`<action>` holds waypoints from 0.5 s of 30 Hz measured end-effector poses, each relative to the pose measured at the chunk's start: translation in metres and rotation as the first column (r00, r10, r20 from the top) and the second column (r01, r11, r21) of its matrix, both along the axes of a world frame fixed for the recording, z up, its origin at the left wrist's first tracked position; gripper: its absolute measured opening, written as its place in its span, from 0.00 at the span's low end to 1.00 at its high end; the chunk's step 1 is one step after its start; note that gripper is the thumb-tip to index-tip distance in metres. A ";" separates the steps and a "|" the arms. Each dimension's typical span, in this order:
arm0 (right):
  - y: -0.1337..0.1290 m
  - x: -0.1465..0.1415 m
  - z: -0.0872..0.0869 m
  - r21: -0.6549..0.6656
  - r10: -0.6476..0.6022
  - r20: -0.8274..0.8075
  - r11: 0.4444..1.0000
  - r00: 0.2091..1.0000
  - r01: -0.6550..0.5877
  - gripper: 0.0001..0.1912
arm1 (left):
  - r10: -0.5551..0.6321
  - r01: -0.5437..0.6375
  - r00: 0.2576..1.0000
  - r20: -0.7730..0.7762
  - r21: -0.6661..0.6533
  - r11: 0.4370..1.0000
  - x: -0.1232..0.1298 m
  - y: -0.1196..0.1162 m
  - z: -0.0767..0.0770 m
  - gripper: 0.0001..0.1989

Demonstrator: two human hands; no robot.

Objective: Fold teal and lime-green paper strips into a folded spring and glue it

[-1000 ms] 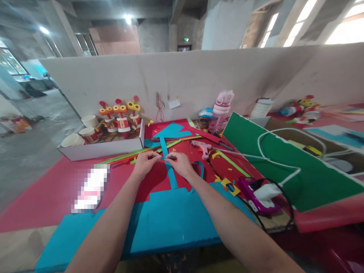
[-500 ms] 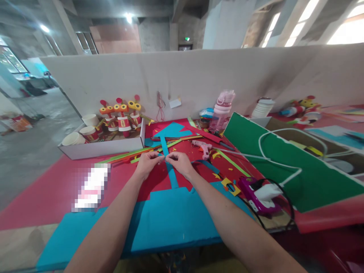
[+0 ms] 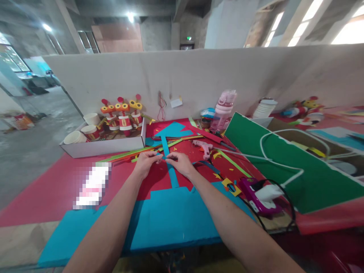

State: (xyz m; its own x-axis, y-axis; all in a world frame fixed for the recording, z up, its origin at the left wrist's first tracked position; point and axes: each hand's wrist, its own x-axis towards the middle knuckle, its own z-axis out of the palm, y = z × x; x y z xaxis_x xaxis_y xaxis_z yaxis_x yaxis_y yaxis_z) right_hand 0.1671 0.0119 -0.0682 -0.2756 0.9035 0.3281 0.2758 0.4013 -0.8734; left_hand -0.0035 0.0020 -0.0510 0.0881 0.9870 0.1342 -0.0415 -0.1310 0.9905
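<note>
Both hands meet near the centre, above a long blue paper strip (image 3: pixel 172 176) that lies on the red tabletop (image 3: pixel 155 184). My left hand (image 3: pixel 146 163) pinches one end of a small piece, blue and partly reddish, too small to make out well. The fingers of my right hand (image 3: pixel 181 163) are closed on its other end. Behind the hands is a blue arrow-like paper shape (image 3: pixel 174 130). A pink glue gun (image 3: pixel 203 148) lies to the right of my right hand. Large blue sheets (image 3: pixel 176 216) lie under my forearms.
A white tray (image 3: pixel 106 147) at the back left holds cups and red-yellow figures. At right stand a pink bottle (image 3: pixel 223 112), a green board (image 3: pixel 278 167) and a purple power strip (image 3: pixel 260 199). Cables cross the board; coloured strips (image 3: pixel 125 153) lie left of centre.
My left hand has drawn slightly away from my right hand, and a little more of the small piece shows between them. The whole view has shifted slightly.
</note>
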 end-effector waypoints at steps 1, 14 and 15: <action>0.000 0.001 0.000 0.002 0.004 0.016 1.000 1.000 -0.004 0.07 | 0.006 -0.006 1.000 -0.008 0.014 1.000 -0.001 0.000 0.000 0.11; -0.004 0.003 0.006 0.112 -0.023 0.076 0.994 0.997 0.015 0.07 | 0.025 -0.023 0.995 -0.100 0.026 0.999 0.002 0.001 -0.003 0.10; -0.003 0.004 0.005 0.114 -0.024 0.078 0.993 0.997 0.015 0.08 | 0.032 -0.029 0.995 -0.094 0.026 0.999 0.001 0.001 -0.003 0.10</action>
